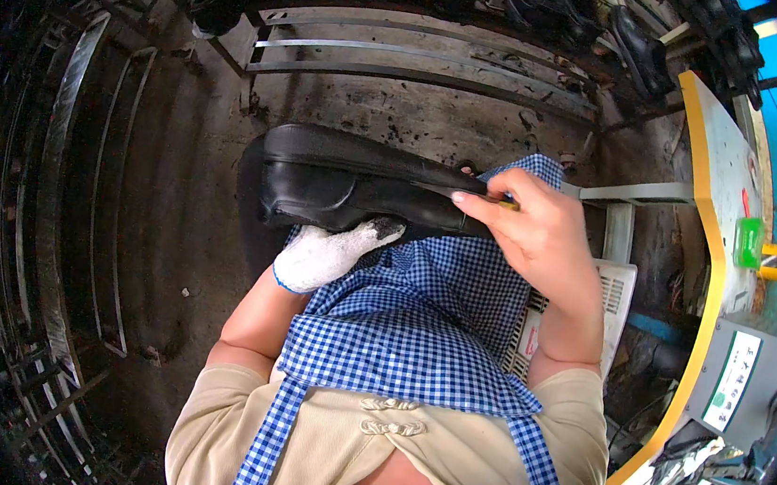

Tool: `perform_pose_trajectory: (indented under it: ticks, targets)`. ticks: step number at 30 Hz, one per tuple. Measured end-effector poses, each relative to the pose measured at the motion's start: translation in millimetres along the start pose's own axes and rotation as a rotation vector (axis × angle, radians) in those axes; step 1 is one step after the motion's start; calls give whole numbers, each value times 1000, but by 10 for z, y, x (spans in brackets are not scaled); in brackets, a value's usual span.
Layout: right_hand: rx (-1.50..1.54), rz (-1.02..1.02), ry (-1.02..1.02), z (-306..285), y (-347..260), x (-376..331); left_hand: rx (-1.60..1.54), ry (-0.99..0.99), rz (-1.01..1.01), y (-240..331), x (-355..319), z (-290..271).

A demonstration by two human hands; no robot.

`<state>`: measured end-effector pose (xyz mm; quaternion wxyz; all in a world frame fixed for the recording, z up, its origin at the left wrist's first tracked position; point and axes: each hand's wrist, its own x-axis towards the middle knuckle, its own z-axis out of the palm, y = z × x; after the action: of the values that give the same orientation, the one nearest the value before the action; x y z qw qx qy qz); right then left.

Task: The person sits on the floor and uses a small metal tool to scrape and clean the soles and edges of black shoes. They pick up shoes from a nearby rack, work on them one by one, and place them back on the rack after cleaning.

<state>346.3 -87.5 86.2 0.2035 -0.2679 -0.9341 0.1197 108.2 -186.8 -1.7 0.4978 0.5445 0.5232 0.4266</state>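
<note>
Dark floor point(173, 267) is bounded by metal racks point(70, 162) at 9 o'clock. At 7 o'clock from centre, the white-gloved left hand point(320, 259) is clasped on the black shoe point(310, 182); its thumb is laid along the near edge, its other fingers are mostly hidden. The shoe is held across above the checked apron point(395, 357), toe apparently toward 9 o'clock. Moderate weight, a firm sole and a smooth, slippery, scuff-prone upper are to be expected; support is best taken beneath the toe. At 3 o'clock, a thin tool point(432, 189) is pinched by the bare right hand point(542, 225), its tip against the shoe. Clearance is widest toward 9 o'clock; it is limited by the yellow-edged bench point(712, 224) at 3.
</note>
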Motion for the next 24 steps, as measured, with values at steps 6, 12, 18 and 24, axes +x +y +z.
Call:
perform_pose_trajectory:
  ticks: [6, 12, 18, 24]
  targets:
    - [7, 48, 144, 167, 12, 14, -174, 21, -47, -22, -21, 3]
    - [86, 80, 28, 43, 2, -121, -114, 7, -64, -114, -48, -53]
    - [35, 95, 76, 127, -107, -34, -110, -8, 20, -94, -30, 8]
    - [72, 162, 185, 250, -23, -37, -125, 28, 6, -56, 1, -31]
